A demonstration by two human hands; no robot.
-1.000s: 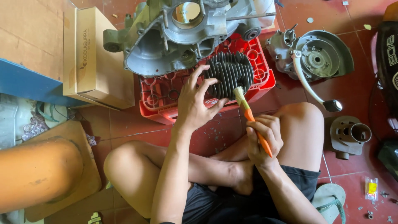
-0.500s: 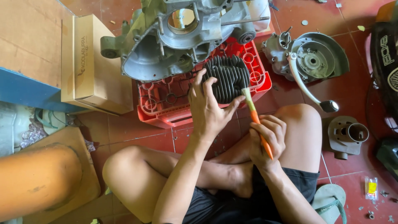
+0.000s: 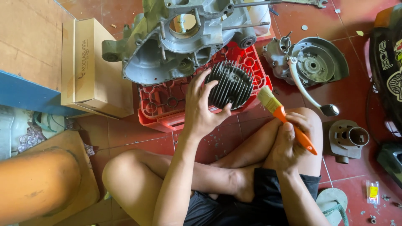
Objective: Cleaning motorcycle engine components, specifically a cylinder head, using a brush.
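Head view shows us seated cross-legged on a red tiled floor (image 3: 125, 134), looking down at our own two hands

1. Left hand (image 3: 201, 111): we spread the fingers and curl them over the near-left side of a dark finned cylinder (image 3: 232, 83). The thumb presses against its lower edge. The grip is firm contact, not a pinch.

2. Finned cylinder: it rests on the right part of a red plastic crate (image 3: 167, 106) that lies upside down on the floor. Its fins run in parallel rows and face up toward us, slightly tilted.

3. Right hand (image 3: 291, 134): we close the fingers around the orange handle of a paintbrush (image 3: 284, 118). The hand rests on our right knee. The pale bristles point up and left and sit just beside the right edge of the cylinder; we cannot tell whether they touch it.

4. Surroundings: a large grey engine case (image 3: 180, 42) sits on the far part of the crate, just behind the cylinder. A cardboard box (image 3: 90, 71) stands to the left of the crate. A round grey cover with a lever (image 3: 312, 69) lies to the right, well apart from the brush hand. A small metal part with a round bore (image 3: 347, 138) sits beside our right knee
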